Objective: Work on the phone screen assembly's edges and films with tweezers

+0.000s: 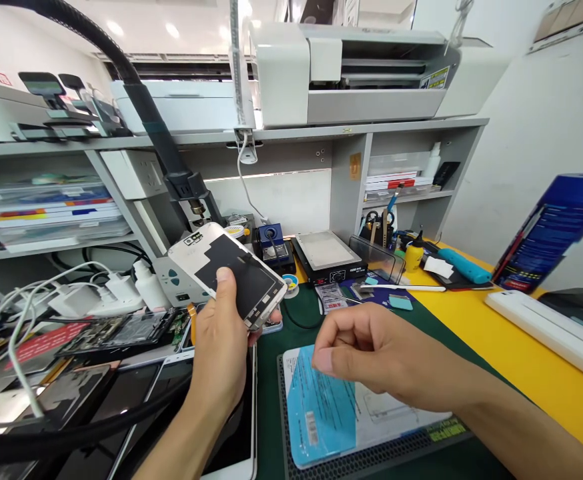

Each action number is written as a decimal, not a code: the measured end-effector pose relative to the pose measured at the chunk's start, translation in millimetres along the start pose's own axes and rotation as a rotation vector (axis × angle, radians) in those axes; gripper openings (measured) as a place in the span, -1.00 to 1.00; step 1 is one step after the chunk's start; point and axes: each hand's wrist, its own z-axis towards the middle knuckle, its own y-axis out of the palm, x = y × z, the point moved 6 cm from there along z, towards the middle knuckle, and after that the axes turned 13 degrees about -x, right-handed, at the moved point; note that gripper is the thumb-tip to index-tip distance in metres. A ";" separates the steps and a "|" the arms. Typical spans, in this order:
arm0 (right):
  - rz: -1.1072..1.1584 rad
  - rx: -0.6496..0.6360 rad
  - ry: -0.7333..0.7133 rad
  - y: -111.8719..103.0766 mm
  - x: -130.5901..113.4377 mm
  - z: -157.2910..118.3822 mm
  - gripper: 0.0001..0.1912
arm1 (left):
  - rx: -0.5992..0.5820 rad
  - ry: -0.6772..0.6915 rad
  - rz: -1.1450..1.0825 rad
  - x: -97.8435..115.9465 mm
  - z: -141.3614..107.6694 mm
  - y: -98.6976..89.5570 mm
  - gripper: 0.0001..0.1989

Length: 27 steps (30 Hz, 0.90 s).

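My left hand grips a phone screen, thumb across its back and fingers underneath. The screen is tilted, its white-framed back with a large black patch facing up toward me. On the right, my right hand is closed in a pinch, thumb against the curled index finger. Whatever may lie between those fingertips is too small or hidden to make out. Beneath this hand lies a blue and white packet on a dark perforated mat. A white-edged tablet rests below my left forearm.
Phone and tablet parts crowd the left, with white chargers behind them. A black flexible arm hangs over that side. At the back sits a flat heating plate. A yellow bottle and a blue can stand right.
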 end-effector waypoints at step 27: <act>-0.498 0.080 0.021 -1.8 -4.3 -3.9 -0.78 | -0.461 -0.132 0.155 -11.9 -18.1 38.5 -0.67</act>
